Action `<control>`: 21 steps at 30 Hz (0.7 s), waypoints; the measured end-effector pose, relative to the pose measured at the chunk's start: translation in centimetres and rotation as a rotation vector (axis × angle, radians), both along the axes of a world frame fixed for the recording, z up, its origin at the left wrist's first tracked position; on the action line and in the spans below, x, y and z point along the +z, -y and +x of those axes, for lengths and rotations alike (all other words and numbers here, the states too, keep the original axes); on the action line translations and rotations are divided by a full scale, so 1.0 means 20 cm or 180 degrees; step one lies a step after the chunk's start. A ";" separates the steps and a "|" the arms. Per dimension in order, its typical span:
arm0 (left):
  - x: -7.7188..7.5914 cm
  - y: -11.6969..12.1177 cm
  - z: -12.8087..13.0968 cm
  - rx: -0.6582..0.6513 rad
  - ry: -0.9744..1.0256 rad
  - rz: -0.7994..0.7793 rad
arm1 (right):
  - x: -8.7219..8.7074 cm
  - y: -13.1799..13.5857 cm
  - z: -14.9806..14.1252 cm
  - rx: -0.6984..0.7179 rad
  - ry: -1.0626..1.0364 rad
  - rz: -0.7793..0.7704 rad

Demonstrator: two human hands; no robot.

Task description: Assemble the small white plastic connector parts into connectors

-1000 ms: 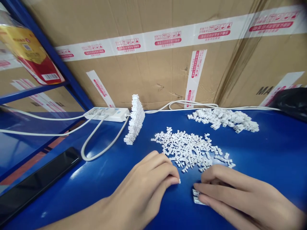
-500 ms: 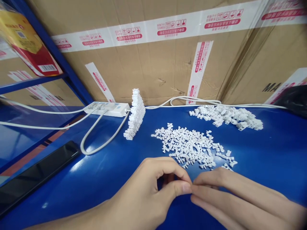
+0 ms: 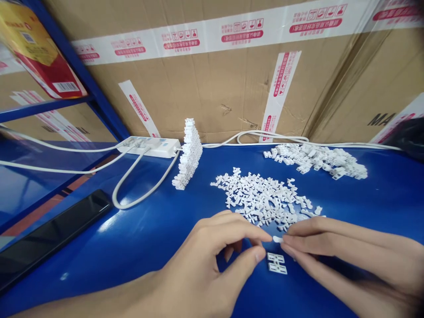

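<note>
My right hand [image 3: 334, 247] pinches a small white plastic piece [image 3: 277, 239] at its fingertips. The tip of my left index finger stops just beside that piece, and my left hand [image 3: 215, 260] curls over the blue table top [image 3: 159, 221] holding nothing. Below the fingertips lie two joined white plastic connector pieces [image 3: 276, 263]. Just beyond both hands spreads a heap of loose white plastic clips [image 3: 261, 198]. Farther back lies a pile of larger assembled white pieces [image 3: 314, 158].
A stacked column of white pieces [image 3: 189, 154] stands beside a white power strip [image 3: 150, 146] with grey cables. A black phone [image 3: 54, 234] lies at the left edge. Taped cardboard boxes [image 3: 215, 88] rise behind the table, with a blue shelf frame [image 3: 79, 79] at left.
My hands have parted slightly, uncovering the connector pieces on the table. The small white piece now shows at my right fingertips. The whole scene sits slightly higher in view.
</note>
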State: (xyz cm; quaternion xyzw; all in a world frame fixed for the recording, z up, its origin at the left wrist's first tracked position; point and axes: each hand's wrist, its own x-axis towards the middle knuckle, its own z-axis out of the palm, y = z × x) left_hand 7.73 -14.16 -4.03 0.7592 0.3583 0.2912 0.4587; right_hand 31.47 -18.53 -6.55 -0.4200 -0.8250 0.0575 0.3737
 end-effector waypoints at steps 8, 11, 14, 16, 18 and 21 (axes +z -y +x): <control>-0.01 0.02 -0.03 -0.0232 -0.0447 0.0509 | 0.00 0.00 0.02 0.0494 -0.0030 -0.0419; -0.02 0.00 -0.01 -0.0417 -0.0612 0.0575 | -0.02 0.00 0.03 0.0495 0.0092 -0.0411; -0.03 -0.01 0.00 -0.0542 -0.0648 0.0714 | -0.03 0.00 0.04 0.0372 0.0186 -0.0341; -0.04 -0.02 0.00 -0.0599 -0.0681 0.0791 | -0.04 0.00 0.05 0.0370 0.0244 -0.0353; -0.04 -0.02 0.00 -0.0617 -0.0688 0.0837 | -0.05 0.00 0.06 0.0397 0.0312 -0.0398; -0.03 -0.01 0.00 -0.0575 -0.0673 0.0858 | -0.06 0.01 0.08 0.0465 0.0442 -0.0362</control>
